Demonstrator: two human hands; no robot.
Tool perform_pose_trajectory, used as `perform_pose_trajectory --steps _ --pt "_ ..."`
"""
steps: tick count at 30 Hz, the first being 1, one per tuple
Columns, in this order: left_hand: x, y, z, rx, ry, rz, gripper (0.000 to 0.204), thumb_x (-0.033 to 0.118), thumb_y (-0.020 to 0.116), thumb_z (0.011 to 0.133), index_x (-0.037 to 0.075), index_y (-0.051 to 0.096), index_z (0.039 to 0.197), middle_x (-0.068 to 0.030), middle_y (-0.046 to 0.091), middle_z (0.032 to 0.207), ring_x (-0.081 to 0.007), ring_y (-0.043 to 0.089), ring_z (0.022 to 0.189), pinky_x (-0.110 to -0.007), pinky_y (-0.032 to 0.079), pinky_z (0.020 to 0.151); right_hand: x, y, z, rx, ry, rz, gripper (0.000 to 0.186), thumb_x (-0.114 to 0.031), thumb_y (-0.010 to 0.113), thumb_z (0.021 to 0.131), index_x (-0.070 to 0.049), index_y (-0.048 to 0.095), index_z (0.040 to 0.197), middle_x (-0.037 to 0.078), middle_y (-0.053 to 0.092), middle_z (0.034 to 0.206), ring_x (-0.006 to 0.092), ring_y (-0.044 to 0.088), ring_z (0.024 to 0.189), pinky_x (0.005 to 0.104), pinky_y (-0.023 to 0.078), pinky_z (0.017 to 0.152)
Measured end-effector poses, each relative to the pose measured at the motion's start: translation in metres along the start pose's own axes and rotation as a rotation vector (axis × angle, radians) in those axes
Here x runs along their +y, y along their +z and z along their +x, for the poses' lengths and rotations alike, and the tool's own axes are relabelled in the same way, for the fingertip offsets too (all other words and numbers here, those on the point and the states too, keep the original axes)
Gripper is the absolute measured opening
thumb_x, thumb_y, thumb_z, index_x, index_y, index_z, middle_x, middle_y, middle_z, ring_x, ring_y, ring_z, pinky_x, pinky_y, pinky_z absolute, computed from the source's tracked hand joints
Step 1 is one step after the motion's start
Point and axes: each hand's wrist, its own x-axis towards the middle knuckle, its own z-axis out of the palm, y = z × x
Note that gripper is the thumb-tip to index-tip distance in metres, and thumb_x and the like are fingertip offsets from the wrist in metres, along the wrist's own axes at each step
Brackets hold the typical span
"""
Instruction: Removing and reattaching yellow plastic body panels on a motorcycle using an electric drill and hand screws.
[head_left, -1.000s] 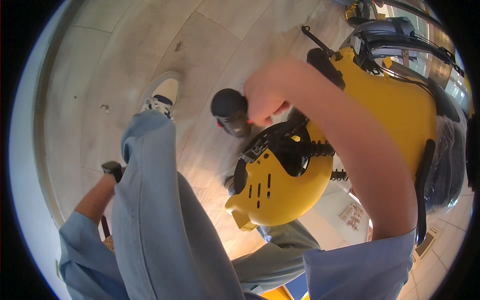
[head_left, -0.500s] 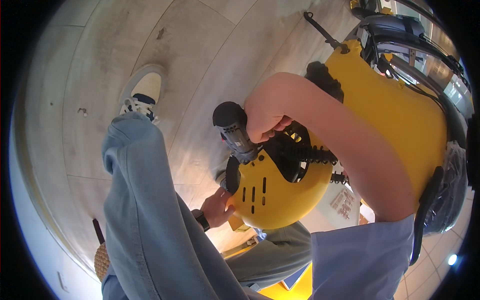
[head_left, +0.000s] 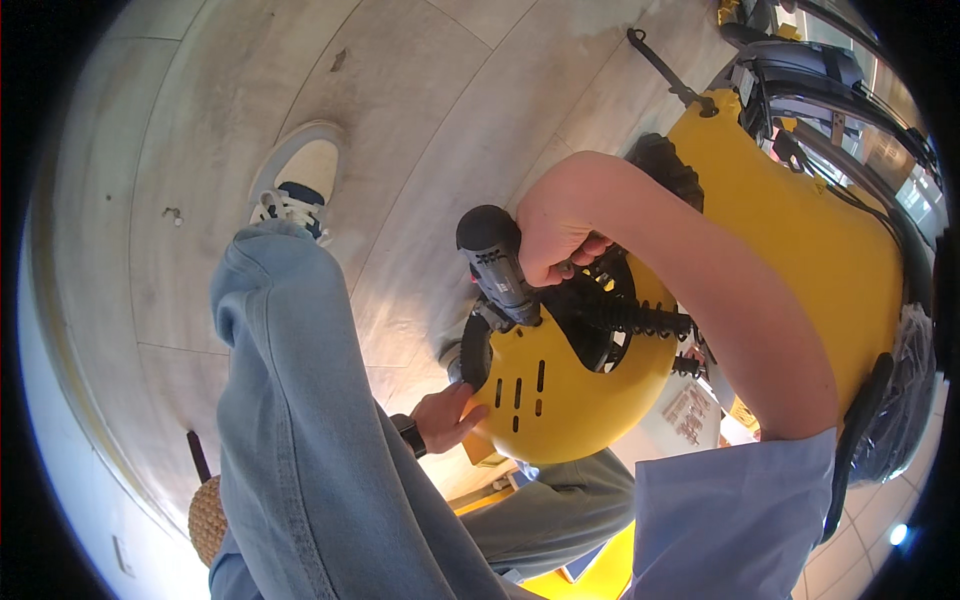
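My right hand [head_left: 562, 245] is closed around the grip of a dark grey power drill [head_left: 500, 270]. The drill's front end sits against the upper edge of a yellow fender [head_left: 590, 415] with several black slots cut in it. My left hand [head_left: 447, 416], a dark watch on its wrist, holds the fender's lower left edge beside the black tyre [head_left: 476, 350]. Its thumb lies on the outer face, and some fingertips are hidden. Behind the fender opening, a black coil spring [head_left: 650, 318] shows. My right forearm crosses over the large yellow body panel [head_left: 790, 240] of the vehicle.
My jeans-covered leg [head_left: 290, 400] and shoe [head_left: 300, 175] stand at the left on the wood-look floor [head_left: 420, 130]. A black lever [head_left: 665, 70] sticks out from the panel's top. Clear plastic wrap [head_left: 895, 400] hangs at the right. A woven item [head_left: 206, 520] is at the lower left.
The whole view has shifted slightly. My right hand and the drill have moved a little to the right along the fender's upper edge. My left hand keeps its hold.
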Motion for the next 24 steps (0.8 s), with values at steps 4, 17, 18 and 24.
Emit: perform_pose_trajectory --steps 4,17,18,24 --pt "-0.001 0.001 0.001 0.023 0.041 0.009 0.047 0.046 0.048 0.100 0.003 0.050 0.119 -0.0236 0.062 0.106 -0.0427 0.064 0.091 -0.051 0.052 0.080 -0.003 0.000 0.002 0.022 0.020 0.005 0.012 -0.018 0.069 0.067 -0.008 0.064 0.072 0.003 0.054 0.059 0.0147 0.046 0.047 0.0308 0.037 0.047" --pt "-0.008 0.001 -0.001 -0.002 0.037 0.056 0.047 0.047 0.047 0.100 0.003 0.051 0.116 -0.0223 0.062 0.099 -0.0413 0.064 0.091 -0.050 0.052 0.081 -0.011 -0.005 0.005 0.030 0.006 -0.085 0.012 -0.016 0.069 0.066 -0.006 0.063 0.071 0.005 0.056 0.059 0.0166 0.048 0.047 0.0322 0.038 0.049" --pt "-0.006 0.000 -0.001 -0.003 0.040 0.056 0.047 0.047 0.047 0.100 0.003 0.051 0.116 -0.0223 0.062 0.099 -0.0413 0.064 0.091 -0.050 0.052 0.081 -0.011 -0.005 0.004 0.032 0.026 -0.067 0.011 -0.015 0.069 0.066 -0.006 0.063 0.071 0.005 0.056 0.059 0.0164 0.048 0.047 0.0322 0.038 0.049" --pt "0.005 -0.009 0.003 -0.141 -0.040 0.082 0.046 0.040 0.045 0.103 0.004 0.048 0.131 -0.0234 0.062 0.115 -0.0394 0.063 0.104 -0.050 0.051 0.090 -0.011 -0.006 -0.003 0.038 -0.056 -0.065 0.009 -0.013 0.068 0.066 -0.007 0.064 0.071 0.005 0.057 0.061 0.0163 0.050 0.049 0.0323 0.040 0.050"
